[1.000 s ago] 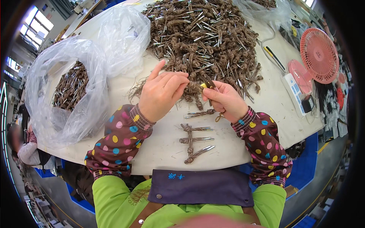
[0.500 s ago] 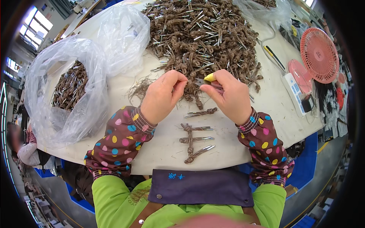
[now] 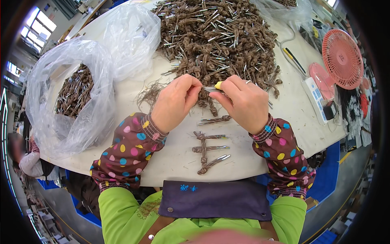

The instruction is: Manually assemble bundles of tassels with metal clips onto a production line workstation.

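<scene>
My left hand [image 3: 175, 99] is closed, its thumb and forefinger pinched at the near edge of a big heap of brown knotted cords with silver metal tips [image 3: 219, 44]. What it pinches is too small to make out. In my right hand [image 3: 243, 99] is a pair of thread snips [image 3: 210, 89] with yellow on the handle. Their pointed blades reach left, almost to my left fingertips. Below my hands, several separate knotted cords [image 3: 204, 151] lie in a short column, tips mostly to the right. Another cord [image 3: 215, 120] lies just above them.
At left, an open clear plastic bag [image 3: 101, 101] holds more knotted cords; a crumpled bag [image 3: 132, 40] lies behind it. Loose brown thread scraps [image 3: 149, 93] sit beside my left hand. At right are a pink fan [image 3: 342, 57], a white power strip [image 3: 313, 99] and a yellow-black pen-like tool [image 3: 294, 60].
My right hand has shifted slightly left and turned over further, bringing the snips' blades closer to my left fingertips. The blades look closer together. My left hand has hardly moved.
</scene>
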A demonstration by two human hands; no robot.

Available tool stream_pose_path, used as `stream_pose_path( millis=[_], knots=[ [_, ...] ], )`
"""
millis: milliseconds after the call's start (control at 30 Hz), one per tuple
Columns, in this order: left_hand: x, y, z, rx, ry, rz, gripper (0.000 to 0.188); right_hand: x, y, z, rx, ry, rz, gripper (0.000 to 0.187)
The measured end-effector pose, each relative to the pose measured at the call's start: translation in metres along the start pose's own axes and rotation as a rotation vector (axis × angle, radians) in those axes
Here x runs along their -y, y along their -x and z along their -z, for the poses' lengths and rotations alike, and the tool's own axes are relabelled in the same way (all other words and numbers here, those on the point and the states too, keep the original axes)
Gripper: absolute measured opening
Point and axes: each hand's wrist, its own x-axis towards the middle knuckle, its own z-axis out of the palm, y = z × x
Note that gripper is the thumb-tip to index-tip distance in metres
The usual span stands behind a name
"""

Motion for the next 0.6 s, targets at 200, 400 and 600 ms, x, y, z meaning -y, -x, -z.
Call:
stream_pose_path(
  millis=[200, 400, 600],
  knots=[
    [0.000, 0.000, 0.000, 0.016, -0.007, 0.003, 0.011, 0.000, 0.001, -0.003, -0.021, 0.024, 0.052, 0.021],
    [0.001, 0.001, -0.001, 0.059, 0.055, 0.073, 0.006, 0.000, 0.001, 0.001, 0.022, 0.096, 0.125, 0.020],
    [0.011, -0.002, 0.002, 0.133, 0.584, 0.450, 0.014, -0.009, 0.003, 0.000, 0.042, -0.553, -0.366, 0.039]
  ],
)
